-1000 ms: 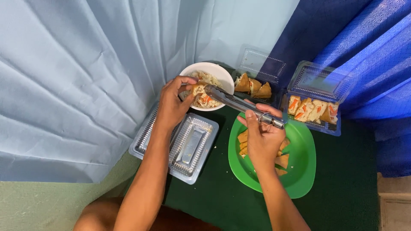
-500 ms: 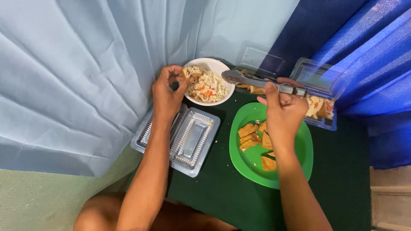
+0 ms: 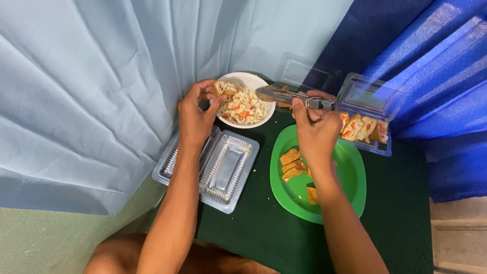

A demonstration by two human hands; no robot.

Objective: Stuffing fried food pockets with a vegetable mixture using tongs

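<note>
Since half a second ago the right hand [image 3: 315,133] has drawn the metal tongs [image 3: 293,97] leftward, so their tips now sit over the far rim of the round white bowl of chopped filling [image 3: 245,106], while the left hand [image 3: 195,114] has lifted a browned, stuffed pastry piece [image 3: 224,87] to that bowl's left edge.

At the far left a pale blue curtain [image 3: 91,86] hangs close against the dark green desk [image 3: 264,238], leaving little room beside the left forearm. The left hand's fingers are pinched together on the pastry piece. Below it, the open clear plastic clamshell tray [image 3: 223,167] lies empty, its left corner overhanging the desk edge. The right hand is clamped around the tongs' handle; whether the tips are pressed together is blurred. Under that wrist sits the round green plastic plate [image 3: 350,177] with fried pieces, touching a clear plastic box of filled pastries [image 3: 365,127]. A dark blue curtain [image 3: 436,76] closes the right side.
</note>
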